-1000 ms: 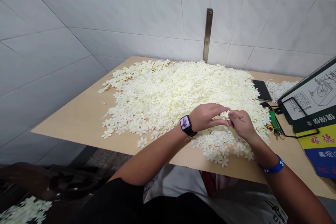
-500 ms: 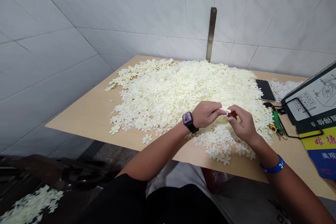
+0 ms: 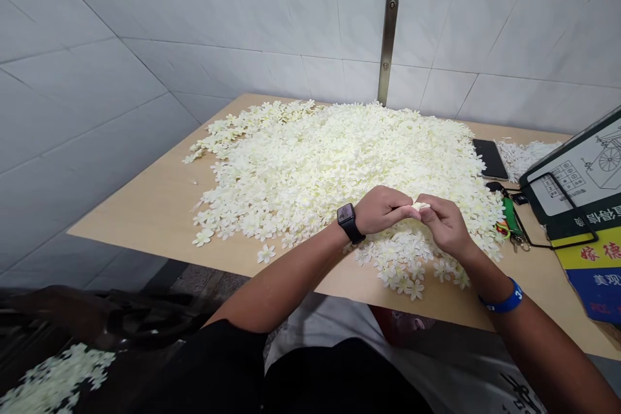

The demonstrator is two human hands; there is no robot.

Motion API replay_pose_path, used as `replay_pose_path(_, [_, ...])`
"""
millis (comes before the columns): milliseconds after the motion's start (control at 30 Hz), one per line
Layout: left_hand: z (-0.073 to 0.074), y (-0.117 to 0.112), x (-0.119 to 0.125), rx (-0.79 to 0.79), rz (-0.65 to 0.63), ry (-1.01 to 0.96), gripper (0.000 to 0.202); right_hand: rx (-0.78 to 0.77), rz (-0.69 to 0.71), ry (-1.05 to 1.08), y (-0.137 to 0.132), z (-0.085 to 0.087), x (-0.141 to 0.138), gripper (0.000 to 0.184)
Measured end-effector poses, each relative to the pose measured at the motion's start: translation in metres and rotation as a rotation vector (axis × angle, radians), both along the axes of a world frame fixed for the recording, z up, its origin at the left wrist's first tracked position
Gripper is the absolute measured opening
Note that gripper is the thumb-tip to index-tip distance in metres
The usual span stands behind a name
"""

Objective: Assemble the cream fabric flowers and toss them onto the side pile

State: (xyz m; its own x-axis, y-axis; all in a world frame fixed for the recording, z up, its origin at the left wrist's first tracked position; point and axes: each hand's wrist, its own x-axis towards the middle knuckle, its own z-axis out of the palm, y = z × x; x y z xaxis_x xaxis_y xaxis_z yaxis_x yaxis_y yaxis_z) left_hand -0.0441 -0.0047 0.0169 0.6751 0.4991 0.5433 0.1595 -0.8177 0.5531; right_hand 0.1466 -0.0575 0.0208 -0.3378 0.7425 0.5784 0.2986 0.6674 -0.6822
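Both of my hands meet above the near edge of a large heap of cream-white fabric flowers [image 3: 325,168], which covers much of a light wooden table [image 3: 140,220]. Pinched between their fingertips is one small cream flower [image 3: 421,206], partly hidden by my fingers. My left hand [image 3: 381,210], with a black smartwatch [image 3: 346,222] on its wrist, holds one side of it. My right hand [image 3: 444,225] holds the other side, and a blue wristband [image 3: 502,297] circles that arm.
A black phone [image 3: 491,158] and shredded white material [image 3: 524,158] lie at the table's far right. Keys with a green fob [image 3: 510,217] lie nearby, beside a printed board [image 3: 577,174] and a yellow-and-blue card [image 3: 594,278]. More flowers [image 3: 55,381] lie on a dark surface at lower left.
My hands have drawn closer together, and their fingers now cover more of the flower. The view has tilted slightly, shifting the table higher in the picture.
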Motion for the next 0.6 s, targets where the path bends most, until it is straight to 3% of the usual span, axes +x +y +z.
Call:
replay_pose_path(233, [0.006,-0.008,-0.002,0.231,0.082,0.026,0.056,-0.044,0.012,0.016,-0.002,0.001,-0.001,0.053])
replay_pose_path(333, [0.006,-0.010,-0.001,0.262,0.095,0.015,0.058,0.035,0.006,-0.013,-0.003,0.000,-0.003,0.052])
replay_pose_path(433, [0.005,-0.013,0.001,0.132,0.120,-0.034,0.062,0.176,-0.084,-0.076,-0.002,-0.001,-0.001,0.046])
replay_pose_path(600, [0.004,-0.019,0.007,-0.239,0.062,-0.073,0.066,0.350,-0.148,-0.276,0.003,0.000,0.005,0.040])
